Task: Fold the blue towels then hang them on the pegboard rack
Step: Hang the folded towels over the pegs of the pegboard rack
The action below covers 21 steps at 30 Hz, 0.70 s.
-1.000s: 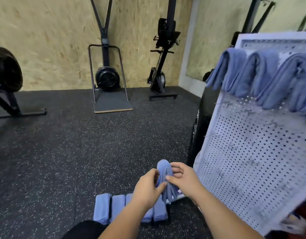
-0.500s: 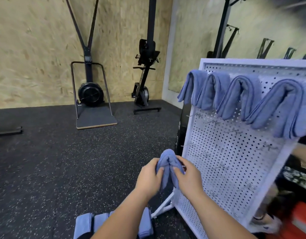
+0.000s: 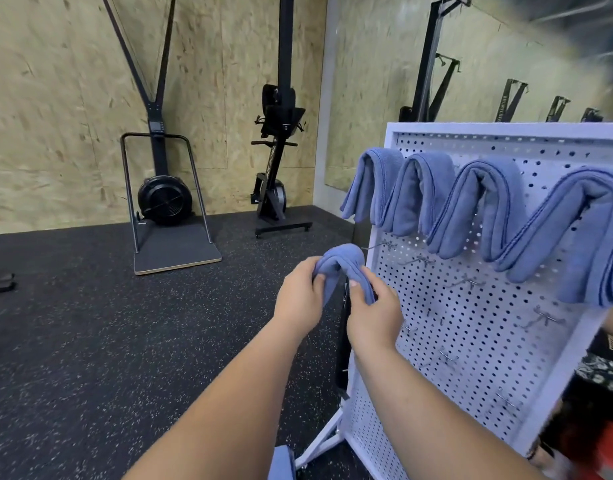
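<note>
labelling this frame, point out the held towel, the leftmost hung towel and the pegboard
held towel (image 3: 339, 259), head view, top of the fold
leftmost hung towel (image 3: 367, 181), head view, outer face
pegboard (image 3: 488, 341), head view, bare perforated panel

A black fan-wheel ski trainer on a flat platform (image 3: 165, 202) is standing against the pale chipboard wall (image 3: 56, 98), with black speckled rubber flooring (image 3: 90, 341) spreading before it and a black upended rowing machine (image 3: 277, 161) standing to its right.

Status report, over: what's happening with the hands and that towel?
Left hand and right hand both grip folded blue towel. Towel held at left edge of pegboard rack, beside empty hook. Four hung towels above; nothing between towel and hook.
</note>
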### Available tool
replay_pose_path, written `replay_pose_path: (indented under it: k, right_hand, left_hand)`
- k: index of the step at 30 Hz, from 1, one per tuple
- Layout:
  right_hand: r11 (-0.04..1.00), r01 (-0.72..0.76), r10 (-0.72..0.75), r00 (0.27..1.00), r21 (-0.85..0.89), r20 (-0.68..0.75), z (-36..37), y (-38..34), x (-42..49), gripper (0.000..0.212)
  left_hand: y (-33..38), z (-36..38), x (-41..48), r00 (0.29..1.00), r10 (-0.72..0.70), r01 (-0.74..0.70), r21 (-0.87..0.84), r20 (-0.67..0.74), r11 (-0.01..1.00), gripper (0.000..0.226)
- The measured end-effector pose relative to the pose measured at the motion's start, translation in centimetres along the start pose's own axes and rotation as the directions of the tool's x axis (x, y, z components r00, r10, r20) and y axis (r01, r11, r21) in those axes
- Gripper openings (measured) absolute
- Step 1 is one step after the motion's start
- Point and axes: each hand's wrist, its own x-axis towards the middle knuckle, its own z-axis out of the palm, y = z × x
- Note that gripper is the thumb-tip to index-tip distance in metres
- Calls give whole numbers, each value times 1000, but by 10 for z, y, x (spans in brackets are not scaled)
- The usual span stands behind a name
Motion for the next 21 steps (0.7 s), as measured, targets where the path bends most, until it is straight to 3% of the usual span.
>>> replay_pose_path:
  k: [4,8,12,21]
  right_hand:
    - [989,-17,35,992,147,-119,23,-2,19,31]
    - [985,-13,49,977,173,-206,37,1,36,34]
    - [987,-7,48,964,158,-261,49,16,52,36]
    - [1000,-17,22,958,21,-287,45,52,90,36]
  left_hand:
    - [3,12,30,1000,9,-9,-58,5,998,28]
    - [5,24,56,999,34,-32,-96,19,995,31]
    - [-1,40,75,999,16,-9,-128,52,992,32]
    - [-23,81,101,982,-19,19,1,188,1000,12]
